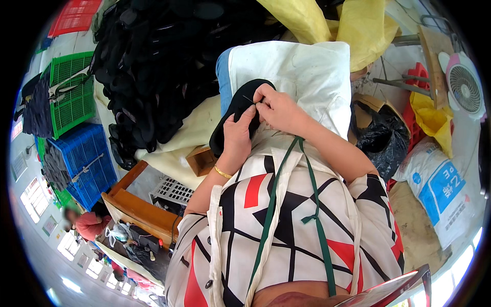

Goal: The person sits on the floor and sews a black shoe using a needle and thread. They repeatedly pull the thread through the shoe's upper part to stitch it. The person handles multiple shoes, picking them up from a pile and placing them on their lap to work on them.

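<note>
A black, sole-shaped cloth shoe (219, 137) lies at a slant over the white apron cloth (312, 66) on my lap. My left hand (238, 134) grips its near side, thumb pointing up toward the middle. From the right, my right hand (279, 108) meets it there, with thumb and forefinger pinched together close to the left thumb tip. A thin, needle-like sliver (247, 97) shows against the black cloth beside the right fingertips. Whether those fingers hold it or a thread is too small to tell.
A big heap of black shoes (153, 56) rises ahead on the left. Green (74, 97) and blue crates (89, 161) stand further left, near a wooden bench (140, 210). On the right are a black plastic bag (383, 135), a white sack (432, 189) and a fan (464, 84).
</note>
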`<state>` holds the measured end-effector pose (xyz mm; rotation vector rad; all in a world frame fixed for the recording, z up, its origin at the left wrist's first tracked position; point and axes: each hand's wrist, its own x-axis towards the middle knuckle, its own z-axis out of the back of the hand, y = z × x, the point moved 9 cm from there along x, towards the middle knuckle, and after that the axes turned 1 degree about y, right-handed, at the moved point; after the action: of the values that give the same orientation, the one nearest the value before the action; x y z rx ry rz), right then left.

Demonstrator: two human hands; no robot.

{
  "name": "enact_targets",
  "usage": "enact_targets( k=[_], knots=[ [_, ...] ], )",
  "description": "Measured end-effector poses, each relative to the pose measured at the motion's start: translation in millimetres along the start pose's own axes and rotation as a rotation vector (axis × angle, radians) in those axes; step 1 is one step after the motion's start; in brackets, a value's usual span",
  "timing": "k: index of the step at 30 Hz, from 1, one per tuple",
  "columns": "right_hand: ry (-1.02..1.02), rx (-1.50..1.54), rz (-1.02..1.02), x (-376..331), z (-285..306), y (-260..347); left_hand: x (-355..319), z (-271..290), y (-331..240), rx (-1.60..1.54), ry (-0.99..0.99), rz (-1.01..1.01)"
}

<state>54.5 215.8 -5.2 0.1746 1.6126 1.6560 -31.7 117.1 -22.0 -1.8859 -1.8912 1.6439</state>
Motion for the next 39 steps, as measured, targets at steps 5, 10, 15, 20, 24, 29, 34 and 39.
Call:
enact_targets(
  k=[5,10,15,20,24,29,34,39],
  knots=[
    [-0.181,-0.326,0.294,-10.0,23.9,35.3,-2.6,-5.3,4.4,0.113,0.057,-0.05],
    [-0.224,-0.281,0.417,-16.8,14.0,24.7,-2.1,-5.6,15.1,0.294,0.136,-0.098],
    [-0.204,0.567,0.067,-6.2,37.6,-13.5,-0.6,-11.0,9.3,0.658,0.136,-0.101],
    [-0.061,1.121,-0.029,-37.7,60.4,-36.6,16.5,-47.5,-23.2,1.063,0.341,-0.252],
    [-0.413,1.454,0.112,-75.1,145.7,-72.3,17.8,-104.5,-22.7,1.577,0.766,-0.367],
    [-1.001,1.463,0.313,-143.2,220.7,-134.0,21.4,-121.2,28.7,1.767,1.025,-0.358],
    [-1.094,1.3,0.303,-170.1,198.9,-152.2,-6.7,-132.9,12.5,1.684,0.786,-0.795],
    [-1.061,1.078,0.367,-162.2,183.9,-148.4,-47.7,-128.6,0.7,1.685,0.47,-1.06]
  ],
)
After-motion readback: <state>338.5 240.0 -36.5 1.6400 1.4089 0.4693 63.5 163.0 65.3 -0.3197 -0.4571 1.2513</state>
